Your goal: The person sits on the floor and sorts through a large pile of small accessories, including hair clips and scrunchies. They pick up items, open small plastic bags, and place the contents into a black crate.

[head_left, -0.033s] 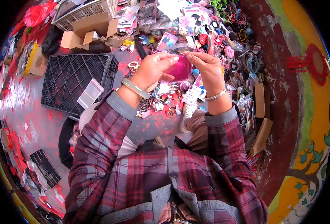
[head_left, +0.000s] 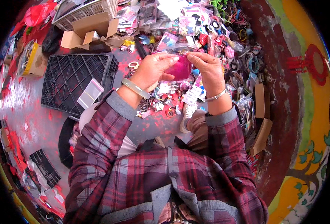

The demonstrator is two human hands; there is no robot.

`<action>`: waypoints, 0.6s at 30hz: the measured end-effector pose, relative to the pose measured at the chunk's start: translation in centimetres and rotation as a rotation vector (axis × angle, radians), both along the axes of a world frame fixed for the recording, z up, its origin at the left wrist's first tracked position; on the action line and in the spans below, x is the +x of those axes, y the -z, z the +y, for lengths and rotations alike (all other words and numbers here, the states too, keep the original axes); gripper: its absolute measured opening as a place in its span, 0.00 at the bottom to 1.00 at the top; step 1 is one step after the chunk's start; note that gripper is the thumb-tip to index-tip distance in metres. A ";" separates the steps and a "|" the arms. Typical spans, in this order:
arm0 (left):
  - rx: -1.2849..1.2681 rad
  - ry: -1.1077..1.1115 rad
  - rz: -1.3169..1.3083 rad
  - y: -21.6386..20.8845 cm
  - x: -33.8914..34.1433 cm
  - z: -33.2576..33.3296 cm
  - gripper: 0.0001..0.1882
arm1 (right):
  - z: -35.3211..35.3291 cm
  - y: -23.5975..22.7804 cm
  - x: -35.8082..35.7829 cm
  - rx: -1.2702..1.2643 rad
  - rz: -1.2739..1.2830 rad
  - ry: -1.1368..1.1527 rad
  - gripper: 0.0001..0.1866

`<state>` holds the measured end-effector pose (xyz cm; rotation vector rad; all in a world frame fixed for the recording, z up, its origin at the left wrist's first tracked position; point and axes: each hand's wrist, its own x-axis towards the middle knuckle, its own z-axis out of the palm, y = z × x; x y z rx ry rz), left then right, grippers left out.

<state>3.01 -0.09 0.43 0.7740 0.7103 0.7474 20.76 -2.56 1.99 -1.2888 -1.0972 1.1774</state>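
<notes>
- Magenta packet point(head_left: 181, 70) is held up over the littered floor point(head_left: 150, 128); left edge is covered by fingers, contents can't be made out.
- Packet is pinched by left hand point(head_left: 154, 69) at its left side, by right hand point(head_left: 206, 69) near upper right corner.
- Goods pile point(head_left: 187, 26) is cut off at top.
- Grey floor is strewn with red scraps; painted wall point(head_left: 314, 108) is seen right.

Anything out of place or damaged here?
Yes. A plastic box lies aslant on the black crate, left of the left hand. Small accessories lie strewn on the floor beneath the pink packet, unsorted. The dark red paint at right looks chipped.
</notes>
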 end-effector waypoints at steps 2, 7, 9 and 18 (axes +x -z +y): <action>-0.038 -0.024 -0.035 0.1 -0.1 0.0 0.12 | 0.0 0.4 0.0 -0.023 0.072 0.009 0.07; -0.138 -0.047 -0.176 1.0 -0.3 0.4 0.11 | -0.1 0.9 -0.2 -0.093 0.292 0.011 0.06; -0.123 -0.071 -0.160 0.5 -0.4 0.5 0.11 | 0.2 1.2 -0.1 -0.135 0.350 0.010 0.06; -0.056 -0.140 -0.244 0.3 -1.0 1.3 0.12 | 0.2 1.4 -0.3 -0.213 0.436 0.023 0.06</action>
